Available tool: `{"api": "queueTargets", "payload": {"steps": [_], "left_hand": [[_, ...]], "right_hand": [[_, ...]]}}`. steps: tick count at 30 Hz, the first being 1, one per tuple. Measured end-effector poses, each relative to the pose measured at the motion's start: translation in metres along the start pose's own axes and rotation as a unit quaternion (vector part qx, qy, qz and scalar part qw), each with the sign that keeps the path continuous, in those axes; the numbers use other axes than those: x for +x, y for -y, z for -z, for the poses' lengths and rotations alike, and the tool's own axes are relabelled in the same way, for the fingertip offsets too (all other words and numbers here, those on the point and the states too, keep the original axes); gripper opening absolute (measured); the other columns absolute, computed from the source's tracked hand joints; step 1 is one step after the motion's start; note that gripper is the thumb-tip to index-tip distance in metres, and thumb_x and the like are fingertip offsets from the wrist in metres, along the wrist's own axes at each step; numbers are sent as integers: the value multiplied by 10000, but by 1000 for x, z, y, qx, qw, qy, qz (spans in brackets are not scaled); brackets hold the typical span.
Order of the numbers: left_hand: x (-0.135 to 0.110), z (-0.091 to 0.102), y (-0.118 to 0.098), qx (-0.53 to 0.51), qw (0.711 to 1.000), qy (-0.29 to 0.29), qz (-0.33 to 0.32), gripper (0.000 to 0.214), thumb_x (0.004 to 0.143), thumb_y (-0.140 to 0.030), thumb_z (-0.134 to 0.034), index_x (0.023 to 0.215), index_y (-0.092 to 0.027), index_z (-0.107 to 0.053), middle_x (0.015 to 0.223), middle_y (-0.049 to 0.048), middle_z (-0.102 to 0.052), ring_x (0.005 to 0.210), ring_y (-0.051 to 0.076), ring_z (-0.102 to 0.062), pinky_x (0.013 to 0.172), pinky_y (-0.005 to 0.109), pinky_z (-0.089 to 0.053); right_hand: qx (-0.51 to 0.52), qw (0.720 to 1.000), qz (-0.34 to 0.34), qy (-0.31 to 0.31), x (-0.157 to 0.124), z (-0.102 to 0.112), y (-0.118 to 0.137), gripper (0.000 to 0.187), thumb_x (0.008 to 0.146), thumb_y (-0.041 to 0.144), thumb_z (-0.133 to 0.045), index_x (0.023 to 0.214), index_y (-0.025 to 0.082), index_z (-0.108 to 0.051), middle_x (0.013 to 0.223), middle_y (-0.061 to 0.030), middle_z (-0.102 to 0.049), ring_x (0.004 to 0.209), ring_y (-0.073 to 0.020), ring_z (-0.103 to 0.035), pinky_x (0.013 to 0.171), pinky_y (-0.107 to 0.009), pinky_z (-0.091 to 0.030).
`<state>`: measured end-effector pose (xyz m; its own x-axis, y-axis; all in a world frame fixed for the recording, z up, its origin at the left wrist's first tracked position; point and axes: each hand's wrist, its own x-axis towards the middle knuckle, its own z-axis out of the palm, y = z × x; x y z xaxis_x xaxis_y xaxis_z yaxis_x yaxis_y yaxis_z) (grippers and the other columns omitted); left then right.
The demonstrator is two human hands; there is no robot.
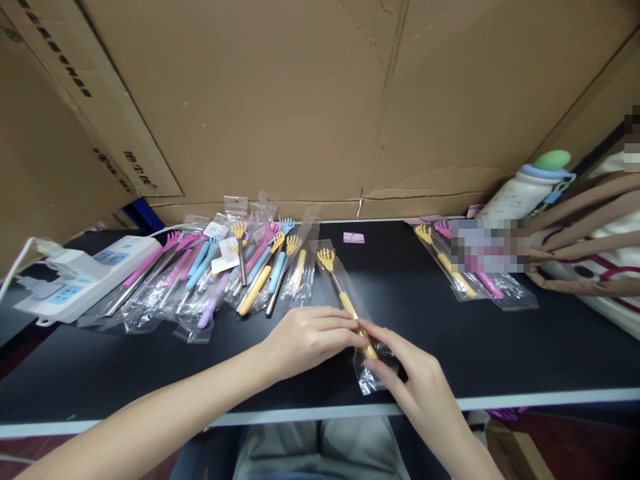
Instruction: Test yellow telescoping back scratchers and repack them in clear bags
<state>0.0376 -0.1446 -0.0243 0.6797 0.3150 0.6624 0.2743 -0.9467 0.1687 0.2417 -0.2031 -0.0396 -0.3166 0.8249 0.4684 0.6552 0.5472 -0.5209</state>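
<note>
A yellow back scratcher (348, 303) with a metal shaft lies slanted on the black tabletop inside a clear plastic bag (367, 383). Its claw end points away from me. My left hand (313, 340) comes in from the left, fingers closed together over the handle. From the other side my right hand (417, 370) grips the lower handle and the bag between thumb and fingers. Left of them lies a pile of bagged back scratchers (257, 287) in yellow, pink, blue and purple. A small purple card (354, 237) lies flat beyond my hands.
A white power strip (107, 277) with plugs sits at the left. Two bagged back scratchers, one yellow (453, 272) and one pink (487, 283), lie at the right, near a white bottle (523, 193) and a fabric bag (590, 233). Cardboard (300, 100) walls the back.
</note>
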Motion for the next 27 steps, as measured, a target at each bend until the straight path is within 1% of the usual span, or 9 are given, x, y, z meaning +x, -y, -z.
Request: {"api": "queueTargets", "payload": {"steps": [5, 10, 13, 15, 18, 20, 22, 25, 27], "left_hand": [[-3, -2, 1, -6, 1000, -9, -7, 161, 890, -147, -511, 964, -170, -653, 1049, 22, -705, 1004, 136, -650, 924, 214, -513], [1, -1, -4, 2, 1000, -1, -13, 198, 895, -149, -502, 1036, -184, -637, 1092, 4, -690, 1060, 129, -624, 961, 221, -496], [5, 4, 1, 5, 1000, 13, 0, 255, 908, -163, -478, 1132, -201, -595, 1172, 11, -652, 1125, 126, -583, 998, 247, -472], [6, 11, 13, 14, 999, 6, 36, 291, 907, -161, -473, 1177, -214, -567, 1209, 20, -629, 1167, 139, -552, 1009, 287, -466], [8, 26, 39, 27, 992, -11, 123, 347, 893, -170, -487, 1232, -230, -528, 1209, 36, -620, 1211, 171, -505, 1015, 365, -448], [11, 36, 56, 44, 979, -33, 197, 341, 877, -212, -526, 1218, -223, -538, 1206, 58, -611, 1181, 193, -515, 1004, 396, -437], [15, 44, 70, 39, 966, -33, 254, 339, 867, -267, -549, 1203, -219, -547, 1198, 61, -609, 1155, 208, -525, 1003, 414, -418], [20, 47, 83, -25, 943, -23, 332, 331, 870, -364, -533, 1160, -209, -576, 1183, 71, -615, 1123, 228, -550, 1007, 425, -395], [22, 44, 87, -106, 927, -43, 358, 323, 898, -391, -468, 1120, -196, -599, 1151, 71, -636, 1125, 226, -554, 1021, 406, -380]], "right_hand": [[34, 998, -54, -8, 0, 1, 4, 201, 888, 272, -517, 1065, 199, -578, 1049, -60, -693, 878, -149, -680, 746, -195, -528], [71, 993, -83, -42, -5, 2, 3, 178, 877, 288, -525, 1020, 204, -590, 1018, -56, -701, 865, -155, -685, 746, -192, -535], [104, 986, -116, -68, -10, 8, -4, 179, 870, 300, -527, 1007, 208, -597, 979, -50, -710, 842, -155, -692, 741, -184, -540], [118, 980, -135, -82, -13, 15, -12, 188, 858, 311, -538, 1001, 209, -606, 979, -53, -711, 837, -160, -693, 728, -182, -545], [135, 973, -158, -105, -18, 27, -28, 205, 829, 334, -574, 981, 205, -622, 1010, -69, -703, 882, -188, -687, 739, -202, -552], [172, 962, -180, -111, -19, 36, -39, 218, 812, 352, -601, 973, 207, -618, 1046, -81, -694, 916, -210, -679, 785, -241, -552], [232, 946, -205, -99, -18, 45, -50, 242, 799, 376, -620, 982, 218, -604, 1068, -84, -687, 921, -230, -678, 821, -297, -551], [297, 927, -219, -65, -16, 57, -63, 273, 774, 405, -647, 981, 233, -601, 1064, -81, -687, 910, -255, -680, 832, -361, -553], [300, 928, -216, -49, -14, 62, -69, 274, 754, 398, -672, 963, 233, -608, 1076, -83, -682, 913, -263, -678, 834, -370, -554]]}}
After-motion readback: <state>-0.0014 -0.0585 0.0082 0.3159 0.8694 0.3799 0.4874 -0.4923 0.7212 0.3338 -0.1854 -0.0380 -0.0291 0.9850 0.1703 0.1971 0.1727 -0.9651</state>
